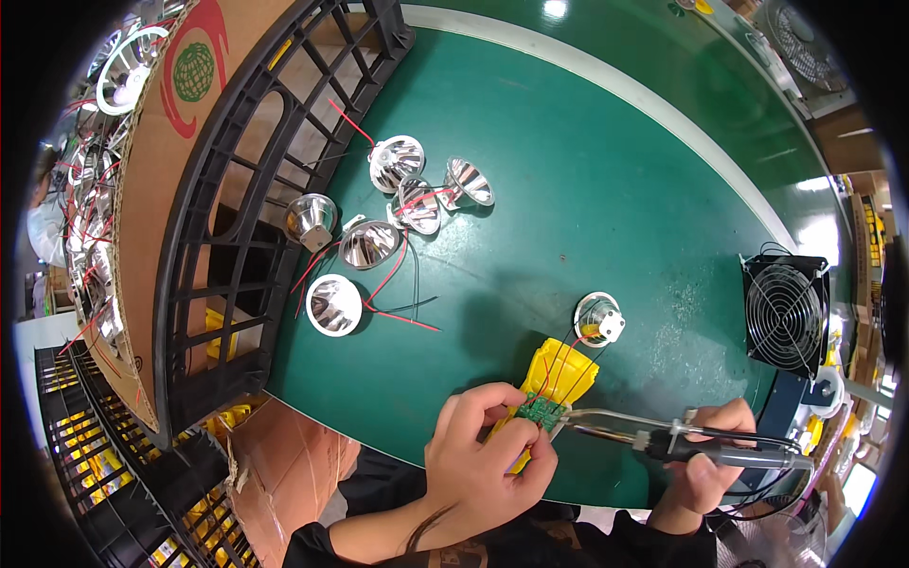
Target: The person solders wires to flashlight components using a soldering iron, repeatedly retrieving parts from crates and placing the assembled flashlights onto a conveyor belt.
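Observation:
My left hand (488,445) pinches a small green circuit board (543,410) over a yellow plastic housing (566,367) at the table's near edge. Its fingers hide part of both. Red and dark wires run from the board to a lamp reflector (598,320), which lies face down just beyond the housing. In my right hand (708,469) is a dark-handled soldering iron (724,453) with a thin metal feed tube. Its tip points left and meets the board's right edge; I cannot tell whether it touches. My right fingers are wrapped round the handle.
Several loose silver reflectors (369,244) with red and black wires lie left on the green table (530,123). A black plastic crate (256,189) and a cardboard box (142,218) of reflectors stand at the left. At the right edge is a black fan (784,312).

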The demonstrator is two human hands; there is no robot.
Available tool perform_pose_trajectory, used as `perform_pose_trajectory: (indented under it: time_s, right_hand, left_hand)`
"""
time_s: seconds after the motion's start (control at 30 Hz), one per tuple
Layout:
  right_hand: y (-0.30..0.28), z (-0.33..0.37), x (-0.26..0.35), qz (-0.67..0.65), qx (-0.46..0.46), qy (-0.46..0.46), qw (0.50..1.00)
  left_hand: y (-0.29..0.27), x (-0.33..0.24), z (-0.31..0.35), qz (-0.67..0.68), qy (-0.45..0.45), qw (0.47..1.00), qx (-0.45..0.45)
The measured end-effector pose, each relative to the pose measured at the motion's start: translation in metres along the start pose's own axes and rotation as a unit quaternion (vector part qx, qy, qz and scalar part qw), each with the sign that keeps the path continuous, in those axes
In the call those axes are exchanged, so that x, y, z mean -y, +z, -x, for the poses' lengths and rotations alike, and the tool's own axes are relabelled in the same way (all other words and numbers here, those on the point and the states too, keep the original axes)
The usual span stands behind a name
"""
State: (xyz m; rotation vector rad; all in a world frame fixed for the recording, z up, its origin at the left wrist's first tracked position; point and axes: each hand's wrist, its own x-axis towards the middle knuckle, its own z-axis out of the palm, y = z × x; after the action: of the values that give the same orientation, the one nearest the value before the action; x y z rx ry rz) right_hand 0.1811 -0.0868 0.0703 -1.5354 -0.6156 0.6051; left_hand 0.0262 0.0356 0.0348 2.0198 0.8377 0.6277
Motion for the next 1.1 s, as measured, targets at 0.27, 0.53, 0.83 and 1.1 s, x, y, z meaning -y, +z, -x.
perform_pose_trajectory:
  time_s: [0.27,0.53,0.83,1.1]
  right_hand:
    - [-0.008,0.0,0.004,-0.039,-0.047,-0.025,0.998]
    - [-0.019,0.008,0.009,-0.025,-0.064,-0.081,0.994]
    - [-0.018,0.034,-0.001,-0.062,-0.109,-0.121,0.985]
    - [-0.023,0.052,-0.005,-0.048,-0.148,-0.13,0.979]
  left_hand:
    - [0.001,0.002,0.004,-0.011,0.01,1.0,-0.011]
    - [-0.006,-0.002,0.015,-0.009,0.044,0.999,-0.016]
    - [-0.033,0.0,0.005,-0.071,0.02,0.99,0.118]
    - [-0.103,0.045,0.014,0.029,0.029,0.999,0.018]
